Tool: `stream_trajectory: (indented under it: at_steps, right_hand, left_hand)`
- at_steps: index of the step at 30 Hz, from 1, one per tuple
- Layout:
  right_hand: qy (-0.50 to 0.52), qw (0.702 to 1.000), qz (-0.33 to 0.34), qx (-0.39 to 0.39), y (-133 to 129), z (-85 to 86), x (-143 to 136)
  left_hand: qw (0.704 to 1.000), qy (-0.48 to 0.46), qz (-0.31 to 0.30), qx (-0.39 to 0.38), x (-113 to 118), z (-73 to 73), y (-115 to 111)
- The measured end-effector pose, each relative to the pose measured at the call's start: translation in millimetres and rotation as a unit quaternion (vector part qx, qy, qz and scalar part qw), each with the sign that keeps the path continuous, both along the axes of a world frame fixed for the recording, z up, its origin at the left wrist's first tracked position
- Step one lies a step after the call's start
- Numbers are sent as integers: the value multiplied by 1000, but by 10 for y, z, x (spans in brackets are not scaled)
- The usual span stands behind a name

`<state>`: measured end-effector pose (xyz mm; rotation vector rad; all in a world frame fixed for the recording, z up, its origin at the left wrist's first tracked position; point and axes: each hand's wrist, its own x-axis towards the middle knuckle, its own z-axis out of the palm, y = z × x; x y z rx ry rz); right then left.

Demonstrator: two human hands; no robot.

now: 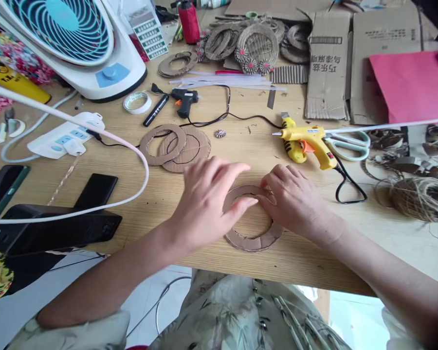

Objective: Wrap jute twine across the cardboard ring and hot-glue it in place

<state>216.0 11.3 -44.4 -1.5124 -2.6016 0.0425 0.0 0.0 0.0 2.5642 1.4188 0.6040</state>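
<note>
A flat cardboard ring [255,244] lies near the table's front edge. My right hand [295,201] grips its upper right rim, with the thumb on the inner edge and the fingers curled over. Over the ring's left side hovers my left hand [209,206], open, its thumb and fingers spread apart with nothing between them. Just beyond it, another cardboard ring [146,148] overlaps a cardboard disc [200,143] that has a circle drawn on it. A small striped rosette [220,133] sits by the disc.
A yellow glue gun [314,141] and scissors [350,146] lie at right, beside a twine ball [423,199]. Further back are a black glue gun [185,101], tape roll [137,102] and finished rings [257,46]. A fan [95,53] and power strip [65,138] stand left.
</note>
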Motion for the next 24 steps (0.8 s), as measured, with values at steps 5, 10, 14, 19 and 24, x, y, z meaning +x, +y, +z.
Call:
stream_trajectory:
  at_steps: [5,10,14,19,24]
  right_hand:
    - [86,996,-8,32,-11,-19,36]
    - [173,983,-26,60,-16,38,152]
    - [225,974,-25,23,-27,38,200]
    - [317,944,-55,-69,-38,91,178]
    - [425,871,-91,-230,-34,186,159]
  left_hand:
    - [994,34,4,-105,110,-234,251]
    - [942,-141,-9,-306,122,-197,354]
    - [850,-297,-21,-434,102,-150,338]
    - [835,-337,-6,-434,108,-162,350]
    - [829,-365,-20,-424,99,-178,350]
